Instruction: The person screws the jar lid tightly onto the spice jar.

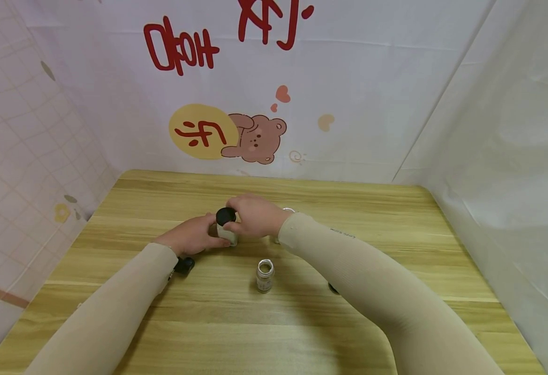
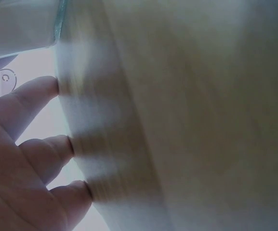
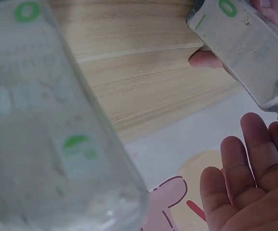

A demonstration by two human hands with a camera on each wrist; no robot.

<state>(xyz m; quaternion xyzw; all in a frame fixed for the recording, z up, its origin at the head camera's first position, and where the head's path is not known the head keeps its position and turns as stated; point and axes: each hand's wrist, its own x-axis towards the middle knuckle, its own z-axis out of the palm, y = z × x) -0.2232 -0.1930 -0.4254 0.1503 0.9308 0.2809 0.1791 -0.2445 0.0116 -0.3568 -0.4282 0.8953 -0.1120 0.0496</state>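
A clear square-sided jar (image 3: 247, 50) with green print has a black lid (image 1: 226, 216) on top. My left hand (image 1: 191, 235) grips the jar's body low down, thumb on the near side. From the right, my right hand (image 1: 257, 215) pinches the lid between thumb and fingers. In the right wrist view, the other fingers (image 3: 237, 161) of that hand stretch out beside the lid. The left wrist view catches only the jar's lower end (image 2: 20, 26) and several fingertips near the wooden tabletop.
Nearer me stands a small lidless jar (image 1: 264, 281). Another jar (image 3: 57, 125) is close by my right wrist, mostly hidden by it in the head view. A dark round piece (image 1: 333, 288) peeks out under the right sleeve. A black object (image 1: 185, 265) lies by the left cuff.
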